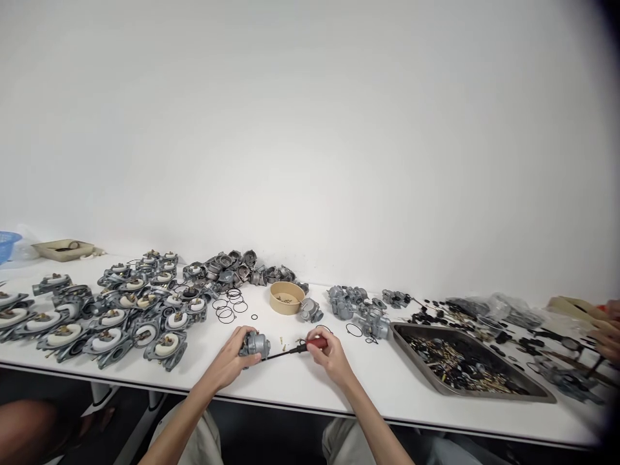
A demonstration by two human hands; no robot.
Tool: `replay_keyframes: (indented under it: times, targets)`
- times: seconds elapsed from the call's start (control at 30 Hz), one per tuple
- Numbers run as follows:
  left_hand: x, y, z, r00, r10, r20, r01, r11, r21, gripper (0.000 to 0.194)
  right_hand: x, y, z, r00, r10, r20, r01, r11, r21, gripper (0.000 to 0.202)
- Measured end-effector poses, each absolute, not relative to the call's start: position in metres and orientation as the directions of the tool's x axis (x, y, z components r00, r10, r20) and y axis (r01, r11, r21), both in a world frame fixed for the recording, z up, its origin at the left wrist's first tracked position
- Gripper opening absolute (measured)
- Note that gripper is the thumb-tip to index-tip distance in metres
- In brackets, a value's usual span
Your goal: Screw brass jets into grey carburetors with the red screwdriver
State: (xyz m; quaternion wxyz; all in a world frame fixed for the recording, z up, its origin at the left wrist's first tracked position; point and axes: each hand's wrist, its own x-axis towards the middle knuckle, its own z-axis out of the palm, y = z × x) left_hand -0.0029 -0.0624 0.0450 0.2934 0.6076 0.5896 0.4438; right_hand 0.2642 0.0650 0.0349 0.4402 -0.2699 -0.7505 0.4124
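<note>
Near the front edge of the table, my left hand (230,356) is closed around a grey metal carburetor (258,345), which lies on its side. My right hand (330,356) grips the red handle of a screwdriver (290,351). Its dark shaft points left, and the tip meets the lower side of the carburetor; the exact contact spot is too small to make out. A few tiny brass pieces (282,341) lie on the table just behind the shaft. Behind my hands stands a round tan tub (287,298) with small parts at its bottom.
Many open carburetors with white floats (111,316) cover the left side. Grey metal bowls (232,266) are piled at the back. Black rubber rings (226,315) lie mid-table. On the right sits a metal tray (426,374) of small parts. Another person's hand (608,336) is at far right.
</note>
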Motion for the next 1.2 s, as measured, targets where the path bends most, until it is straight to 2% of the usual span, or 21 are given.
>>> replay_keyframes:
  times: [0.2, 0.3, 0.6, 0.73, 0.97, 1.07, 1.2]
  targets:
    - [-0.0022, -0.0624, 0.0463, -0.101, 0.974, 0.202, 0.498, -0.126, 0.858, 0.046, 0.2661, 0.0634, 0.0375, -0.507, 0.753, 0.419, 0.03, 0.502, -0.865, 0.036]
    - [-0.0015, -0.0634, 0.0474, -0.11, 0.977, 0.184, 0.49, -0.108, 0.865, 0.044, 0.2675, 0.0621, 0.0374, -0.482, 0.777, 0.406, 0.096, 0.507, -0.856, 0.04]
    - [-0.0037, -0.0604, 0.0446, -0.101, 0.975, 0.198, 0.516, -0.119, 0.848, 0.043, 0.2666, 0.0617, 0.0388, -0.506, 0.744, 0.437, 0.072, 0.541, -0.838, 0.033]
    - [-0.0036, -0.06, 0.0452, -0.091, 0.977, 0.195, 0.528, -0.119, 0.841, 0.042, 0.2661, 0.0618, 0.038, -0.478, 0.772, 0.418, 0.096, 0.519, -0.849, 0.036]
    - [-0.0034, -0.0595, 0.0432, -0.094, 0.973, 0.211, 0.519, -0.133, 0.844, 0.042, 0.2668, 0.0621, 0.0366, -0.502, 0.783, 0.366, 0.057, 0.453, -0.89, 0.04]
    - [-0.0046, -0.0582, 0.0407, -0.09, 0.972, 0.219, 0.521, -0.142, 0.841, 0.042, 0.2661, 0.0617, 0.036, -0.555, 0.752, 0.356, 0.0, 0.428, -0.904, 0.035]
    - [-0.0041, -0.0594, 0.0403, -0.09, 0.969, 0.231, 0.533, -0.149, 0.833, 0.045, 0.2621, 0.0638, 0.0318, -0.493, 0.816, 0.302, 0.068, 0.382, -0.922, 0.049]
